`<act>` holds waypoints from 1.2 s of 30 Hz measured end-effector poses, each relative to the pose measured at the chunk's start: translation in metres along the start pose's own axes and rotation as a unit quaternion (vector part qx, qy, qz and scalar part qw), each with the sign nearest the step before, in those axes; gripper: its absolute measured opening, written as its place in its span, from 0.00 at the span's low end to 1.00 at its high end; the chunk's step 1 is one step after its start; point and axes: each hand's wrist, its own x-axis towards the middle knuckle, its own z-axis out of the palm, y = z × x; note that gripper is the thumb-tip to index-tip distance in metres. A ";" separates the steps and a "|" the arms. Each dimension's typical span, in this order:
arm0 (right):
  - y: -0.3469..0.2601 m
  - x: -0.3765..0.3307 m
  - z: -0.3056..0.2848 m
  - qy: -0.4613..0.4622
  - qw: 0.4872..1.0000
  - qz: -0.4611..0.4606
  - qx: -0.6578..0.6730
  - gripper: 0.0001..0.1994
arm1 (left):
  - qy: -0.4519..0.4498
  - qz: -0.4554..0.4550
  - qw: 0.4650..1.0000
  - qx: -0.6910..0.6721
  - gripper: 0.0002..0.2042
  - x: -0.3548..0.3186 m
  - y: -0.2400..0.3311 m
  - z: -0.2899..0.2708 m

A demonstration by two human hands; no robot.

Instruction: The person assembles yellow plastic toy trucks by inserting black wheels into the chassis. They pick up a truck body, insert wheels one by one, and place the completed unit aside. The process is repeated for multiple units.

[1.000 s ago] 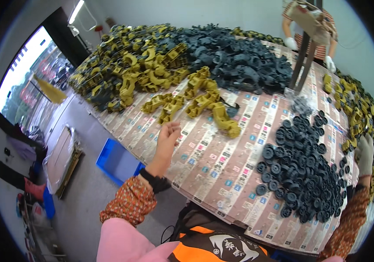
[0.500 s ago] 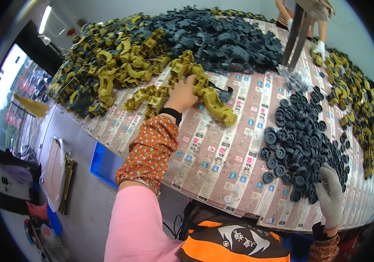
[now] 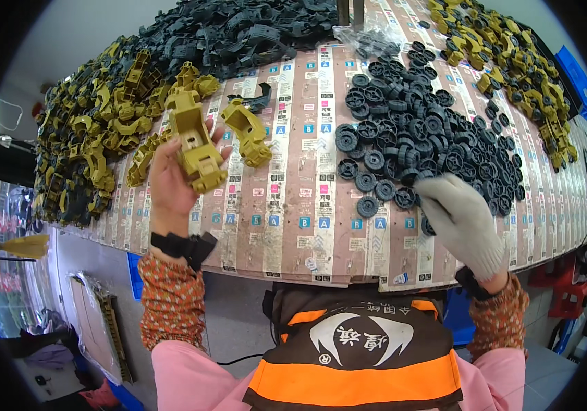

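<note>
Left hand point(image 3: 172, 181): I am holding one yellow shell point(image 3: 199, 156), fingers curling around it; half a second ago this hand was reaching among the shells.
Yellow shell: it is now hanging above the surface point(image 3: 293, 246), left of the wheels point(image 3: 430, 140), so its pick-up is looking finished.
Right hand point(image 3: 461, 222): I am bending the gloved fingers at the near side of the wheels; whether they are gripping one, I cannot tell.
Near edge: it is running close to both wrists.
Open room: bare surface is lying between the hands.
</note>
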 end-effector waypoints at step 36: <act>-0.038 -0.050 0.069 -0.020 0.813 0.228 0.535 0.20 | -0.052 -0.286 0.953 -0.079 0.31 -0.141 -0.158 0.145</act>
